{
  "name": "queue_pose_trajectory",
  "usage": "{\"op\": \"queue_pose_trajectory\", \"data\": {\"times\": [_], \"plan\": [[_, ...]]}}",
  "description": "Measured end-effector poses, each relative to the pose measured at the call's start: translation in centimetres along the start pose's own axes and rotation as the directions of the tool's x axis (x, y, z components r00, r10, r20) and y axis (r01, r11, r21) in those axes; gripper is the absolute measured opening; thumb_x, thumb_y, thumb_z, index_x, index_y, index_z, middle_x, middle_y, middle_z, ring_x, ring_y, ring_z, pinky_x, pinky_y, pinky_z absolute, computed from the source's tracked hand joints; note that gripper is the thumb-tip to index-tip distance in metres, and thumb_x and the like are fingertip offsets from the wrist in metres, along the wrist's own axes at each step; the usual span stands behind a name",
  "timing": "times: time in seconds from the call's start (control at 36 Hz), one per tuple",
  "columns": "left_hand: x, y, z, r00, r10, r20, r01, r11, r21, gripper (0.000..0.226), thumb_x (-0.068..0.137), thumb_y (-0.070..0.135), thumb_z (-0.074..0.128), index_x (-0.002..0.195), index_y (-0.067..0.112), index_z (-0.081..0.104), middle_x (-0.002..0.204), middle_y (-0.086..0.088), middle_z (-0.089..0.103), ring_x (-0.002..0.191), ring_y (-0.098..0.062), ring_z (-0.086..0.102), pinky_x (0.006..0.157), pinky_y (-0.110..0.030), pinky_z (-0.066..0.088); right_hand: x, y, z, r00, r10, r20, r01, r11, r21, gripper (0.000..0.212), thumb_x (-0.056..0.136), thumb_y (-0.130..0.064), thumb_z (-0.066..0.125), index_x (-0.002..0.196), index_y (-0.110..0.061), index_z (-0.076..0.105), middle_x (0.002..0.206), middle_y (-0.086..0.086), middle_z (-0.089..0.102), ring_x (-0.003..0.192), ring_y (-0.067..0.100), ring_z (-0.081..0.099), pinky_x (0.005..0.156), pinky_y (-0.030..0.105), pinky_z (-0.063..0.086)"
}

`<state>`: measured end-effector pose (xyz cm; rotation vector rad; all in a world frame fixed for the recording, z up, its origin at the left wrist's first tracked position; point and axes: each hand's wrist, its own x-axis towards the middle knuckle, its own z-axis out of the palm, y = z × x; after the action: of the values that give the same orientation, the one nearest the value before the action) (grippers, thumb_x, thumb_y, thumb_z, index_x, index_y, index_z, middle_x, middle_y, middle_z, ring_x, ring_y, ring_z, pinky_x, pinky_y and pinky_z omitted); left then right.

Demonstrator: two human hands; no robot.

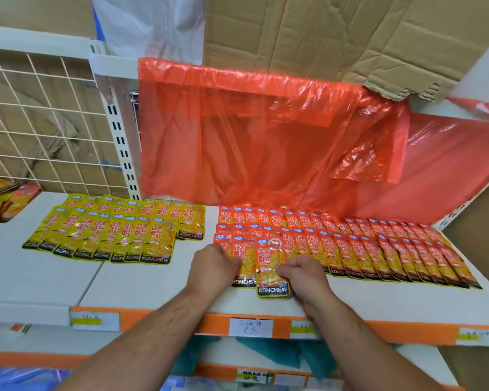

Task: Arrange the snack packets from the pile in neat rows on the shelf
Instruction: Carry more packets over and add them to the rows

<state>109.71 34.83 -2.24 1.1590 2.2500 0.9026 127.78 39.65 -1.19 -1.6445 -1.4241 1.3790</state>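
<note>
Right hand (302,275) pinches 1 packet (271,266), sitting low at front row (378,258) left end on shelf (153,283). Left hand (213,266) fingers curl onto front row. Slide it up flush, matching the overlap.

Forearms (158,328) bare, stretched forward, left hand (213,265) curled on packets (271,258), right hand (302,275) alongside, pinched on same.

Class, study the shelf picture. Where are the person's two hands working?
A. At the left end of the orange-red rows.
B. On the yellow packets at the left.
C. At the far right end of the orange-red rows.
A: the left hand and right hand meet at the left end of the orange-red rows, the right one pinching the front packet.
</note>
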Motion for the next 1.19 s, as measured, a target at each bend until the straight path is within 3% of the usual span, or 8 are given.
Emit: {"op": "queue_pose_trajectory", "data": {"times": [0.08,0.17,0.25,0.39,0.69,0.83,1.03,1.19], "plan": [[-0.5,0.0,-0.6,0.991,0.112,-0.067,-0.108,0.992,0.059,0.021,0.082,0.033,0.066,0.072,0.017,0.055,0.073,0.003,0.064,0.072,-0.020,0.061,0.062,-0.030,0.048,0.5,-0.7,0.7,1.000,-0.019,-0.014,0.018,0.999,-0.041,0.022,0.084,-0.013,0.076,0.072,-0.008,0.059,0.075,0.010,0.063,0.076,0.023,0.062,0.071,0.033,0.049],[-1.0,-0.3,-1.0,0.959,0.261,-0.111,-0.241,0.957,0.162,0.011,0.085,0.033,0.061,0.083,0.023,0.057,0.087,0.005,0.061,0.081,-0.020,0.058,0.063,-0.030,0.044,1.1,-1.0,1.6,0.998,-0.037,-0.050,0.031,0.994,-0.109,0.023,0.084,-0.013,0.076,0.069,-0.011,0.058,0.065,0.004,0.060,0.063,0.016,0.057,0.059,0.028,0.047],[-1.1,-1.1,-1.2,0.938,0.332,-0.099,-0.308,0.930,0.202,0.013,0.087,0.033,0.059,0.093,0.022,0.060,0.095,0.002,0.058,0.089,-0.020,0.057,0.068,-0.031,0.044,1.6,-0.9,2.3,0.986,-0.124,-0.109,0.089,0.956,-0.281,0.033,0.084,-0.019,0.075,0.062,-0.016,0.050,0.057,0.001,0.051,0.055,0.019,0.048,0.061,0.032,0.046],[-1.1,-2.5,-1.5,0.939,0.331,-0.095,-0.305,0.927,0.219,0.015,0.087,0.032,0.059,0.095,0.020,0.062,0.094,-0.001,0.058,0.089,-0.022,0.058,0.068,-0.030,0.043,1.4,-1.1,2.6,0.952,-0.266,-0.149,0.135,0.806,-0.577,0.038,0.084,-0.027,0.067,0.059,-0.019,0.040,0.055,-0.003,0.042,0.052,0.016,0.040,0.045,0.027,0.022],[-1.4,-3.0,-1.5,0.950,0.306,-0.055,-0.285,0.929,0.237,0.019,0.087,0.033,0.058,0.101,0.020,0.062,0.097,0.000,0.056,0.091,-0.019,0.056,0.072,-0.028,0.044,1.6,-0.6,2.5,0.936,-0.350,-0.049,0.188,0.611,-0.769,0.028,0.089,-0.042,0.063,0.074,-0.021,0.053,0.065,-0.007,0.054,0.066,0.018,0.058,0.048,0.026,0.031],[-1.8,-2.8,-1.1,0.952,0.302,-0.057,-0.279,0.928,0.247,0.023,0.087,0.033,0.059,0.105,0.021,0.064,0.100,0.000,0.058,0.095,-0.018,0.056,0.075,-0.029,0.046,1.5,-0.5,2.5,0.921,-0.389,-0.023,0.208,0.541,-0.815,0.026,0.091,-0.045,0.059,0.098,-0.019,0.060,0.082,-0.005,0.064,0.077,0.019,0.063,0.055,0.027,0.040],[-2.2,-2.7,-0.5,0.936,0.341,-0.086,-0.293,0.891,0.346,0.030,0.080,0.034,0.062,0.106,0.020,0.069,0.100,-0.001,0.065,0.098,-0.025,0.057,0.081,-0.037,0.050,1.1,-0.7,1.9,0.905,-0.425,0.004,0.248,0.522,-0.816,0.034,0.090,-0.045,0.058,0.108,-0.017,0.057,0.103,0.001,0.063,0.089,0.024,0.064,0.060,0.029,0.041],[-2.9,-2.7,-1.3,0.909,0.390,-0.149,-0.293,0.850,0.439,0.048,0.072,0.045,0.054,0.111,0.022,0.071,0.109,0.002,0.070,0.103,-0.023,0.062,0.085,-0.040,0.053,0.2,0.1,2.0,0.796,-0.578,0.179,0.481,0.426,-0.767,0.045,0.090,-0.042,0.057,0.127,-0.018,0.064,0.127,0.003,0.062,0.119,0.027,0.053,0.097,0.037,0.044]]}}
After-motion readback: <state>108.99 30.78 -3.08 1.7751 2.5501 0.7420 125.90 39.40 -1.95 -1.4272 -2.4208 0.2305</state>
